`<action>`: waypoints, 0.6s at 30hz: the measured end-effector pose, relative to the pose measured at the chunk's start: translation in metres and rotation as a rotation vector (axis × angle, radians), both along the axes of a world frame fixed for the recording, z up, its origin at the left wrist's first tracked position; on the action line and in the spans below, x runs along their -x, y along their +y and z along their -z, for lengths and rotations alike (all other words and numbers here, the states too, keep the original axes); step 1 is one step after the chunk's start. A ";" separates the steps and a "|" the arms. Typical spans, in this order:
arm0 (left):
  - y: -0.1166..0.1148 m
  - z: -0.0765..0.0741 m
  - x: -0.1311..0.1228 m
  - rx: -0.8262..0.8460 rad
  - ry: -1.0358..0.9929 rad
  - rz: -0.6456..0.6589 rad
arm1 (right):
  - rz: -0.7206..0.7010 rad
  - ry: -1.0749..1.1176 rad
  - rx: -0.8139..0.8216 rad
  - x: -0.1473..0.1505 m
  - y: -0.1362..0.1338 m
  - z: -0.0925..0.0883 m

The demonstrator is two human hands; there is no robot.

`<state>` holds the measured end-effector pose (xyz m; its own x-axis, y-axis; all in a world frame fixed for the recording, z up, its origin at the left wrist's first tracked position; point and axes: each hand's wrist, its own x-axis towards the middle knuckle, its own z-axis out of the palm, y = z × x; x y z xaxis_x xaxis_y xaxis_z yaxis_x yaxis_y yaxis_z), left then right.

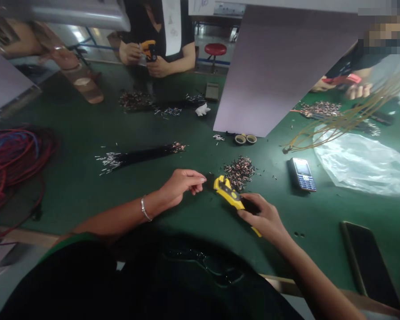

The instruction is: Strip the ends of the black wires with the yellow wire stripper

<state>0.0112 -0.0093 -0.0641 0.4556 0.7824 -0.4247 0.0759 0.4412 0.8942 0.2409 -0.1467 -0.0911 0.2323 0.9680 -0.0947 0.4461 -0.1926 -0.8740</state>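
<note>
A yellow and black wire stripper (229, 194) is gripped by its handles in my right hand (263, 215), its jaws pointing left toward my other hand. My left hand (183, 184) is closed in a pinch just left of the jaws; whatever is between its fingertips is too thin and dark to make out. Behind the stripper lies a pile of short black offcuts with copper showing (240, 171). To the left and farther back, a bundle of black wires (146, 154) rests on the green table (173, 124), silvery ends left and copper ends right.
Red cables (13, 160) are heaped at the left. A keypad phone (303, 174), a plastic bag (360, 164) and a dark smartphone (370, 262) lie at the right. A pale partition (270, 66) stands behind the offcuts. Co-workers sit across the table with tools and wires.
</note>
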 end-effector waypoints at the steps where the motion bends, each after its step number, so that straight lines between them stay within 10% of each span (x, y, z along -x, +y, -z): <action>1: 0.000 -0.001 0.000 0.010 0.000 -0.006 | 0.029 0.154 0.060 -0.002 0.001 -0.004; 8: 0.000 -0.007 -0.001 0.057 -0.039 -0.018 | 0.058 0.887 0.070 0.014 0.014 -0.020; 18: -0.002 -0.006 -0.003 0.078 -0.053 -0.009 | -0.067 0.940 0.049 0.024 0.022 -0.018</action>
<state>0.0140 -0.0114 -0.0577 0.4723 0.7519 -0.4600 0.0255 0.5100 0.8598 0.2171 -0.1247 -0.0729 -0.0159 0.9664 -0.2564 -0.4260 -0.2385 -0.8727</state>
